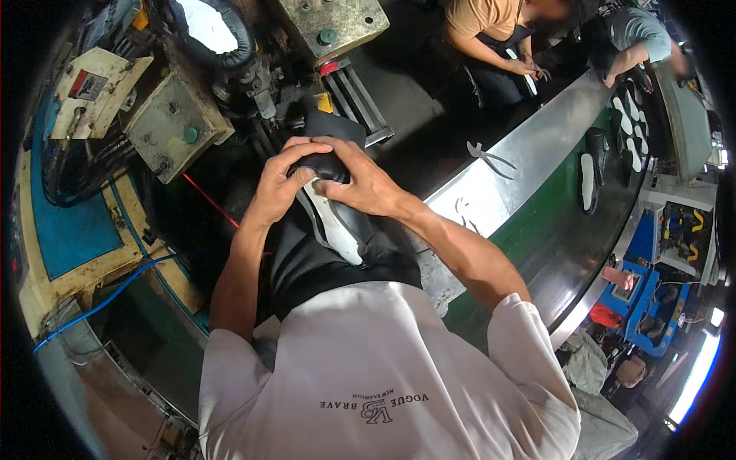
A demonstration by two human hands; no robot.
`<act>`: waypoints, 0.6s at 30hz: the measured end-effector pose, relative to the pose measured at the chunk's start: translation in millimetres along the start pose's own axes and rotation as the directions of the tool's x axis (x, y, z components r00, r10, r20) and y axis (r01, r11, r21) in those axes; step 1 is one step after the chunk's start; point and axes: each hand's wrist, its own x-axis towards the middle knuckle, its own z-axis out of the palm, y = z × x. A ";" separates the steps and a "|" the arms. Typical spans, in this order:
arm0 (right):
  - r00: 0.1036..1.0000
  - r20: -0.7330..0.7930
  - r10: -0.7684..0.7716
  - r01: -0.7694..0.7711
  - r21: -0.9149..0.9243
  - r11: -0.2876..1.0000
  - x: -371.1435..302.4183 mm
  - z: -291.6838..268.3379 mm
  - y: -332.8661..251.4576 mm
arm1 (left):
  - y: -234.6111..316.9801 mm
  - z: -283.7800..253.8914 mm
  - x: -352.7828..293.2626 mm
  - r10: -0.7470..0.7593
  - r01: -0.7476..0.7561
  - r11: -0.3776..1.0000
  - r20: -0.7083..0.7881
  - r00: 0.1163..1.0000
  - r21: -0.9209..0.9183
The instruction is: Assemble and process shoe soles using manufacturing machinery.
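Observation:
A black shoe upper (353, 222) with a white sole-shaped insole board (336, 225) facing up lies lengthwise over my lap. My left hand (282, 184) is closed around its far end from the left side. From the right, my right hand (363, 182) grips the same end, fingers wrapped over the black material and thumb at the edge of the white board. My two hands meet at the far tip. The near end of the shoe points toward my body and rests against dark cloth. Under my fingers, the far end is partly hidden.
Pincers (489, 159) lie on the metal ledge (537, 142) to my right, with a second dark tool (466, 215) nearer me. Beyond it, a green conveyor (529, 238) carries black shoes (595, 169). Machine boxes (176, 126) stand left and ahead. Two people work at far right.

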 end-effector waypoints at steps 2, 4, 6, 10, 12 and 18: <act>0.997 -0.019 -0.075 0.076 0.019 0.997 1.9 6.6 20.7 | 0.3 3.9 3.1 -0.053 0.053 0.998 -0.016 0.998 0.027; 0.996 -0.083 -0.014 0.019 0.062 0.998 1.1 12.7 22.8 | 2.2 16.4 8.6 -0.181 0.176 0.982 -0.081 0.980 -0.063; 0.996 -0.061 0.062 -0.054 0.135 0.989 5.2 7.3 24.8 | -0.2 24.9 12.5 -0.225 0.214 0.970 -0.101 0.969 -0.115; 0.971 0.048 0.234 -0.232 0.421 0.877 -1.8 -14.8 29.1 | -29.4 29.5 -4.0 -0.348 0.237 0.737 -0.054 0.936 -0.633; 0.969 0.090 0.231 -0.244 0.513 0.823 -0.5 -17.2 38.9 | -41.9 36.0 -14.7 -0.318 0.135 0.476 -0.027 0.948 -0.869; 0.970 0.108 0.217 -0.239 0.586 0.775 -1.6 -12.8 44.2 | -53.2 71.2 -17.0 -0.351 0.089 0.663 -0.203 0.914 -0.743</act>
